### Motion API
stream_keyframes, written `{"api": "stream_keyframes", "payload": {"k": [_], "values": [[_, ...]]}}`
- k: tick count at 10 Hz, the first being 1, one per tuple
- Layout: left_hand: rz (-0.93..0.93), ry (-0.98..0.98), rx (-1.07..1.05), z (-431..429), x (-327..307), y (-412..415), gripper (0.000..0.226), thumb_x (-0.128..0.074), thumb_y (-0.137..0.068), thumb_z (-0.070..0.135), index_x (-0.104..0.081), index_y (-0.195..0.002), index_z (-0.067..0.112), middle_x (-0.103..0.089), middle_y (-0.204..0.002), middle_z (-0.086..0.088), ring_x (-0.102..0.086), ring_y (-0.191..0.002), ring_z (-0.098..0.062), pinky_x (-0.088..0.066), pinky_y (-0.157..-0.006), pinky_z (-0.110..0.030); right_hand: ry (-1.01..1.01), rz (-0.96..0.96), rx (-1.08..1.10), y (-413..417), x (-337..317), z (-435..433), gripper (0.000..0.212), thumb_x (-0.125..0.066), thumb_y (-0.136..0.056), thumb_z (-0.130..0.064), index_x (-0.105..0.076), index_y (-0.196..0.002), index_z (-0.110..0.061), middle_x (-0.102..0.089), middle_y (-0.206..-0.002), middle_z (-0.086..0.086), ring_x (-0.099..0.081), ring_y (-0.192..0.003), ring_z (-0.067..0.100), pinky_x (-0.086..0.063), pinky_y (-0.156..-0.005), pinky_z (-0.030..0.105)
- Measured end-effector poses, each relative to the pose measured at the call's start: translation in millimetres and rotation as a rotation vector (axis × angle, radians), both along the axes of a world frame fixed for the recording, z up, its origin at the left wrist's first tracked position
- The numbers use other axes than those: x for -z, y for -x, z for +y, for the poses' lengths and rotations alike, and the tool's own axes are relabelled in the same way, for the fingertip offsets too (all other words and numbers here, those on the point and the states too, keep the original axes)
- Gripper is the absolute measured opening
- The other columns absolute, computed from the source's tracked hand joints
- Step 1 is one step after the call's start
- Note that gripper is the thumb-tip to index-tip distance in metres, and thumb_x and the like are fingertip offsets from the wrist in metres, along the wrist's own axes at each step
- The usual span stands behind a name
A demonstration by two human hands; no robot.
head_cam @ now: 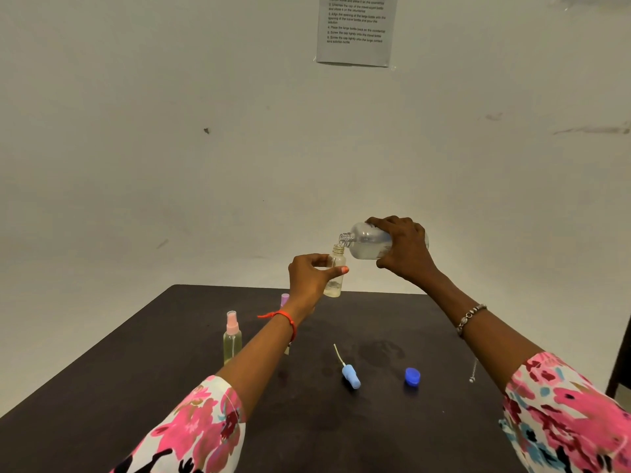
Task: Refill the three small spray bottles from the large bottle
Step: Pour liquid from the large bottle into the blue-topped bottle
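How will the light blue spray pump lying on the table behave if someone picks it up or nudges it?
The spray pump lies on its side on the table, and its rounded body would probably roll if nudged. It looks small and plastic, so likely light. Its thin tube would likely flex and suits gripping poorly; the blue head looks the safer hold.

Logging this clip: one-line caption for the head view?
Right hand tips large bottle over small bottle held by left hand above table.

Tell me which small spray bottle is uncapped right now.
The small clear bottle held in the left hand under the large bottle; the pink-capped bottle and purple-capped bottle keep their tops.
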State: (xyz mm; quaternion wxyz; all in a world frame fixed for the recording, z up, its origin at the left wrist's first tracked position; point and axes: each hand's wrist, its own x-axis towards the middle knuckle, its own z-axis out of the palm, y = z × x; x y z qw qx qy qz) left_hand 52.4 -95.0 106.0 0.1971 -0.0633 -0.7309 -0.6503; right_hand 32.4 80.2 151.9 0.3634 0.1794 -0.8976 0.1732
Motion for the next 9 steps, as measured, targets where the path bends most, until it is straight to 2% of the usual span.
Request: {"api": "stream_keyframes", "payload": {"k": [6, 9], "values": [[-0.006, -0.018, 0.004, -1.9, 1.4, -1.7, 0.048, -0.078, -0.069, 0.018, -0.063, -0.112, 0.002, -0.065, -0.116, -0.015, -0.061, -0.105, -0.028, -0.053, -0.089, -0.047, -0.008, -0.001, -0.006, 1.5, 2.5, -2.7, 0.075, -0.074, -0.059, -0.007, -0.048, -0.128, -0.019, -0.056, -0.122, 0.01, -0.044, -0.115, 0.03, -0.025, -0.104, 0.045], [0.001, -0.017, 0.004, -2.5, 2.4, -1.4, 0.046, -0.078, -0.07, 0.017, -0.063, -0.111, 0.002, -0.064, -0.117, -0.014, -0.06, -0.098, -0.022, -0.054, -0.087, -0.042, -0.012, -0.005, -0.005, -0.1, 1.8, -2.9, 0.074, -0.074, -0.06, -0.007, -0.049, -0.128, -0.02, -0.056, -0.122, 0.009, -0.044, -0.115, 0.03, -0.024, -0.104, 0.045]]}}
